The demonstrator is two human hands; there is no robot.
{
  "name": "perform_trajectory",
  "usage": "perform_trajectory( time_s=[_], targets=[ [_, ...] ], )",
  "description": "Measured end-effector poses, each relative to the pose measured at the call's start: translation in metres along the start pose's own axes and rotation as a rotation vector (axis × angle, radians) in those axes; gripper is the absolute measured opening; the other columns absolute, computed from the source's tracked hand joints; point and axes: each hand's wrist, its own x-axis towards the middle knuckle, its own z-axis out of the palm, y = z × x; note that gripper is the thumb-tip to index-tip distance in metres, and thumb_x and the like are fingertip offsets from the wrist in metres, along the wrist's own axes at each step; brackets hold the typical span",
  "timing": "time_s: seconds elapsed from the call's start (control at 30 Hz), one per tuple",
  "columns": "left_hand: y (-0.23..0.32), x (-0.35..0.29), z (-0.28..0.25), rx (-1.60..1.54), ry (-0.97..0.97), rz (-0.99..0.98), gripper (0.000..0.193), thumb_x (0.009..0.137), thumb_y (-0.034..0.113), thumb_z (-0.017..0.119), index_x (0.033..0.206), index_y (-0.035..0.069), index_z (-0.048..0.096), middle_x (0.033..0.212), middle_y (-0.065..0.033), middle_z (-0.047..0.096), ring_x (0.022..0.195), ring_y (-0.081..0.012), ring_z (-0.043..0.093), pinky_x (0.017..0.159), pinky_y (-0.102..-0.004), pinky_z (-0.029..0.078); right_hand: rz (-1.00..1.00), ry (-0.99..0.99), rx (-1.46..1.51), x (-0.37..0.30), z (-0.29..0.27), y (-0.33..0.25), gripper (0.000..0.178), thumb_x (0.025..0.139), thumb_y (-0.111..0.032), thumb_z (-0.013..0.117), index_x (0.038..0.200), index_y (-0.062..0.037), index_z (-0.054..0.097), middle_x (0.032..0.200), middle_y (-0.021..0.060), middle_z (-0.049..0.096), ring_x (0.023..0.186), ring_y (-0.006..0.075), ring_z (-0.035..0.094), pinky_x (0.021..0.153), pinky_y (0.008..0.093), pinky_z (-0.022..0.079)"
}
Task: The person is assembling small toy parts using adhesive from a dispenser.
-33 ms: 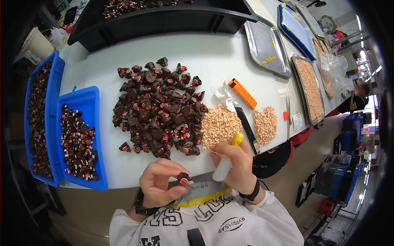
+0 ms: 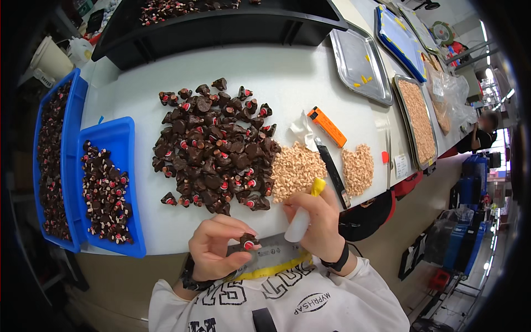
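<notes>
Between the thumb and fingers of my left hand (image 2: 218, 246) is a small dark brown figurine piece (image 2: 248, 241) with a red and pale spot. My right hand (image 2: 318, 221) is closed around a white squeeze bottle (image 2: 298, 224) with a yellow cap (image 2: 318, 187). Its fingertips are at the near edge of a pile of small beige pieces (image 2: 298, 170); whether they pinch one is too small to tell. A large heap of dark brown figurine pieces (image 2: 213, 149) covers the middle of the white table, touching the beige pile.
An orange box cutter (image 2: 327, 126), a black-handled tool (image 2: 333, 174) and a second beige pile (image 2: 358, 170) lie to the right. Blue bins (image 2: 133, 182) of finished-looking pieces stand left. A black crate (image 2: 221, 36) and a metal tray (image 2: 362, 66) are at the back.
</notes>
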Motion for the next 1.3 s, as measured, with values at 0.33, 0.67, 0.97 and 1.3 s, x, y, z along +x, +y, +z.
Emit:
perform_trajectory(
  time_s=[0.33,0.67,0.97,1.3],
  targets=[
    [0.021,0.016,-0.004,0.358,-0.351,-0.131,0.06,0.074,0.002,0.078,0.127,-0.004,0.05,0.099,-0.0142,0.064,0.079,-0.0163,0.065,0.072,-0.0277,0.053,-0.237,-0.052,0.587,-0.006,-0.01,-0.019,0.048,0.075,0.007,0.069,0.109,-0.0153,0.043,0.081,0.0088,0.064,0.067,0.0189,0.051,0.063,0.0295,0.041],
    [0.017,0.014,-0.003,0.372,-0.452,-0.152,0.071,0.073,0.004,0.079,0.135,-0.003,0.045,0.103,-0.0125,0.067,0.078,-0.0159,0.064,0.067,-0.0268,0.053,-0.224,-0.052,0.513,0.003,0.0,-0.023,0.048,0.076,0.006,0.069,0.111,-0.0131,0.042,0.085,0.012,0.064,0.079,0.0188,0.049,0.068,0.0296,0.042],
    [0.018,0.012,-0.006,0.314,-0.419,-0.288,0.07,0.072,0.005,0.08,0.133,-0.001,0.047,0.103,-0.011,0.067,0.082,-0.0147,0.064,0.071,-0.0264,0.052,-0.138,0.079,0.572,0.003,0.006,-0.032,0.048,0.076,0.007,0.068,0.112,-0.0112,0.042,0.088,0.0133,0.063,0.076,0.0178,0.054,0.067,0.0284,0.043],
    [0.018,0.014,-0.005,0.33,-0.41,-0.281,0.074,0.072,0.005,0.08,0.137,-0.001,0.044,0.099,-0.0107,0.067,0.081,-0.0136,0.063,0.072,-0.0265,0.052,-0.281,0.094,0.351,0.007,-0.003,-0.025,0.041,0.069,0.01,0.068,0.102,-0.0093,0.053,0.088,0.012,0.067,0.07,0.0219,0.061,0.062,0.0306,0.048]
  ],
)
